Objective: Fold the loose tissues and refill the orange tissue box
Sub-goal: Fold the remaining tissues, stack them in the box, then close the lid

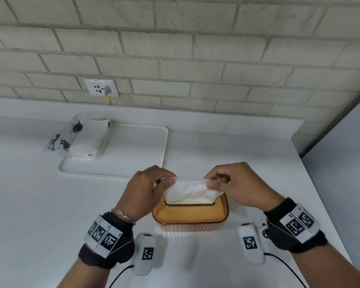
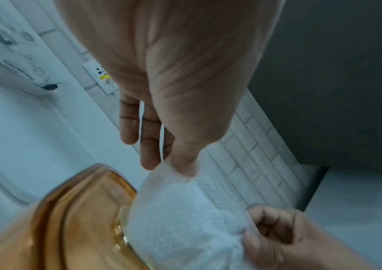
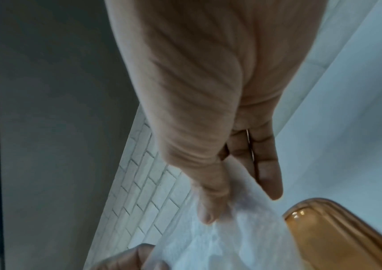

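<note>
1. An orange tissue box (image 1: 190,215) stands on a white counter (image 1: 40,204), near its front edge and between the person's 2 wrists.
2. A white tissue (image 1: 190,189) rises out of the slot in the top of the box, with its lower part still inside the slot.
3. The left hand (image 1: 142,189) pinches the top left corner of the tissue between thumb and fingertips. The left wrist view shows the thumb pressed onto the tissue, while 2 other fingers (image 2: 128,126) hang straight beside it.
4. The right hand (image 1: 239,185) pinches the top right corner of the tissue. The right wrist view shows the thumb clamped on the thin sheet, with the remaining fingers (image 3: 265,164) held straight and together.
5. The top edge of the tissue stretches between the 2 hands, just above the box.
6. A white tray (image 1: 137,154) lies on the counter behind the box, to the left.
7. A pack of tissues (image 1: 92,140) in clear plastic rests on the left end of the tray, well apart from the box.
8. A wall socket (image 1: 101,87) sits in the white brick wall (image 1: 216,48) behind the counter.
9. Each wrist wears a black band with black-and-white square markers.
</note>
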A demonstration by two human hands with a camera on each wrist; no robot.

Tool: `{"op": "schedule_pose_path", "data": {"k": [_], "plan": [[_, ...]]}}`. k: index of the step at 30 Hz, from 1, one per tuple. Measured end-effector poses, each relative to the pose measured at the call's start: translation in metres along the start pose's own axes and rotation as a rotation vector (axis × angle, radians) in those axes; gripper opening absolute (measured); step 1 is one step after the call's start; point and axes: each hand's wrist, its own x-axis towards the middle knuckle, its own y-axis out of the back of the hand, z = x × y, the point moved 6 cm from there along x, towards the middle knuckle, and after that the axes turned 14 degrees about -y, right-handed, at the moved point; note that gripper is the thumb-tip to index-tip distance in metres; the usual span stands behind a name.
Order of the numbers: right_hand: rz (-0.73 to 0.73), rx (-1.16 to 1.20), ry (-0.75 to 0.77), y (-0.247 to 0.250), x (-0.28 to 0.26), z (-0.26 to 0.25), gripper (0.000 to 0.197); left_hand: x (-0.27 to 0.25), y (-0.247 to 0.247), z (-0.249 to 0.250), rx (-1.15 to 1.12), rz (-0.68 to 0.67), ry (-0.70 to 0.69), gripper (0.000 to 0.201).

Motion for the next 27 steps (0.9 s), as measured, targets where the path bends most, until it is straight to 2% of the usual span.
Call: {"op": "schedule_pose_path", "data": {"k": [3, 4, 6, 8, 9, 10, 12, 13, 15, 20, 23, 27], "plan": [[0.054, 0.086, -0.027, 0.007, -0.003, 0.006, 0.021, -0.006, 0.01, -0.002, -0.082, 0.062, 0.138, 0.035], [0.089, 0.108, -0.048, 0.013, -0.005, 0.011, 0.03, -0.012, 0.012, -0.006, -0.12, 0.067, 0.221, 0.05], [0.107, 0.083, -0.138, 0.017, -0.011, 0.032, 0.065, -0.033, 0.01, -0.016, -0.187, 0.012, 0.379, 0.091], [-0.039, 0.096, -0.277, 0.005, -0.023, 0.059, 0.101, -0.061, -0.002, -0.021, -0.315, -0.11, 0.47, 0.127], [-0.14, 0.135, -0.321, -0.006, -0.03, 0.07, 0.109, -0.074, -0.011, -0.02, -0.41, -0.158, 0.495, 0.135], [-0.237, 0.188, -0.327, -0.019, -0.037, 0.076, 0.105, -0.085, -0.021, -0.017, -0.499, -0.182, 0.501, 0.134], [-0.351, 0.28, -0.265, -0.039, -0.047, 0.073, 0.072, -0.099, -0.036, -0.011, -0.535, -0.171, 0.476, 0.118], [-0.355, 0.298, -0.242, -0.045, -0.05, 0.071, 0.06, -0.101, -0.042, -0.009, -0.492, -0.146, 0.452, 0.111], [-0.315, 0.288, -0.231, -0.047, -0.049, 0.069, 0.048, -0.096, -0.045, -0.006, -0.403, -0.086, 0.408, 0.097], [-0.253, 0.271, -0.224, -0.019, -0.03, 0.067, 0.041, -0.05, -0.036, -0.011, -0.428, -0.01, 0.36, 0.085], [-0.162, 0.266, -0.21, 0.008, -0.003, 0.065, 0.037, -0.012, -0.044, -0.022, -0.538, -0.001, 0.395, 0.069], [-0.097, 0.283, -0.212, 0.027, 0.052, 0.067, 0.035, 0.035, -0.062, -0.055, -0.636, 0.043, 0.453, 0.067]]}}
